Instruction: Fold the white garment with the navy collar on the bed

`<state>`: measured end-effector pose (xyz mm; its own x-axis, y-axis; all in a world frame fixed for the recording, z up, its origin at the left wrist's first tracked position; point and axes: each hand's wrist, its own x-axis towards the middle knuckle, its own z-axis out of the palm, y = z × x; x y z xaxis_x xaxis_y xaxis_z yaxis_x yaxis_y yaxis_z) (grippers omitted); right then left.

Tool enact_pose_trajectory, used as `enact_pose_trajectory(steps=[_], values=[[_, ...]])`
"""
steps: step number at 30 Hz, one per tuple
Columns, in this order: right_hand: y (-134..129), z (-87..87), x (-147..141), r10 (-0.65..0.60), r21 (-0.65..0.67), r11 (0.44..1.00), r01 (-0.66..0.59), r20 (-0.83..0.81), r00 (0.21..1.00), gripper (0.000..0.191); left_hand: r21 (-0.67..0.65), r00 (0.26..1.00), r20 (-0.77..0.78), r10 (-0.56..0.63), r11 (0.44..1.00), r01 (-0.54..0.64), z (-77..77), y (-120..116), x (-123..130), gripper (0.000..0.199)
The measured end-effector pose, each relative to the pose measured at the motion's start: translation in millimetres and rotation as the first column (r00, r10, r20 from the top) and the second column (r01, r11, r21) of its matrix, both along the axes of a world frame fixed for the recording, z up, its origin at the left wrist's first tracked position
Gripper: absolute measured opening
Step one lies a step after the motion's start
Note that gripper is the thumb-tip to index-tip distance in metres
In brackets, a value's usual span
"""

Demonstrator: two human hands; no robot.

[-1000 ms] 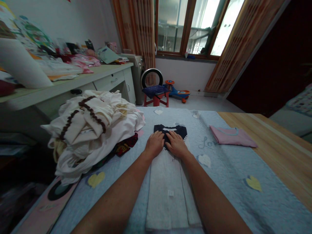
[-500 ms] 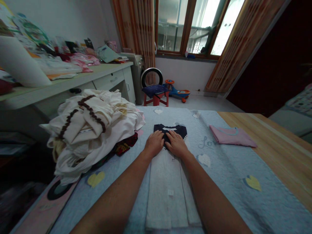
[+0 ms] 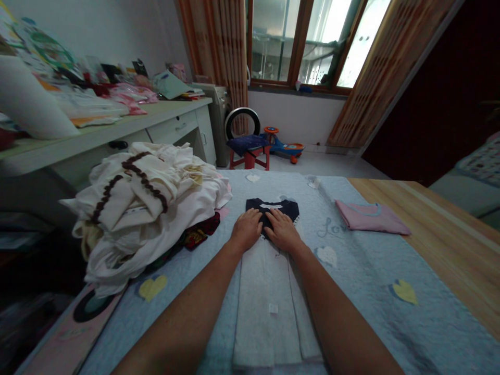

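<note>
A pale grey garment with a dark navy collar area (image 3: 269,291) lies face down or back up, I cannot tell which, folded into a long narrow strip in front of me. My left hand (image 3: 248,228) rests flat on the left of its dark top part, fingers stretched out. Beside it, my right hand (image 3: 282,229) lies flat on the right of the same dark part, fingers apart. A small white tag shows low on the garment. Over to the right is a folded pink garment (image 3: 373,219) with a light blue neckline.
A blue quilted cover (image 3: 351,291) with heart patches lies over the wooden surface (image 3: 461,229). At left rises a heap of cream and white clothes (image 3: 156,198). Beyond stand a cluttered desk (image 3: 156,117), a red stool (image 3: 250,161) and a blue ride-on toy (image 3: 287,148).
The view has shifted very slightly. Both hands stay in the same place on the garment.
</note>
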<state>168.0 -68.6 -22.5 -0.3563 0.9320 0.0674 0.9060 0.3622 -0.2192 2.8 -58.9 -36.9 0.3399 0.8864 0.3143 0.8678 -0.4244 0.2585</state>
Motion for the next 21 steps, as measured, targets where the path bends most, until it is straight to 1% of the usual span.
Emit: enact_pose_trajectory(steps=[8,13,21], values=[[-1.5,2.9,-0.7,-0.003,-0.004,1.000,0.003,-0.006,1.000,0.058,-0.001,1.000,0.005,-0.006,1.000,0.006,1.9,-0.9,-0.6,0.037],[-0.5,0.6,-0.2,-0.006,-0.008,1.000,0.006,-0.009,1.000,0.059,-0.015,1.000,0.013,-0.001,1.000,0.001,3.8,-2.0,-0.1,0.036],[-1.4,0.7,-0.2,-0.005,0.002,1.000,0.005,-0.019,1.000,0.058,-0.001,1.000,0.012,-0.007,1.000,0.007,1.0,0.0,-1.9,0.036]])
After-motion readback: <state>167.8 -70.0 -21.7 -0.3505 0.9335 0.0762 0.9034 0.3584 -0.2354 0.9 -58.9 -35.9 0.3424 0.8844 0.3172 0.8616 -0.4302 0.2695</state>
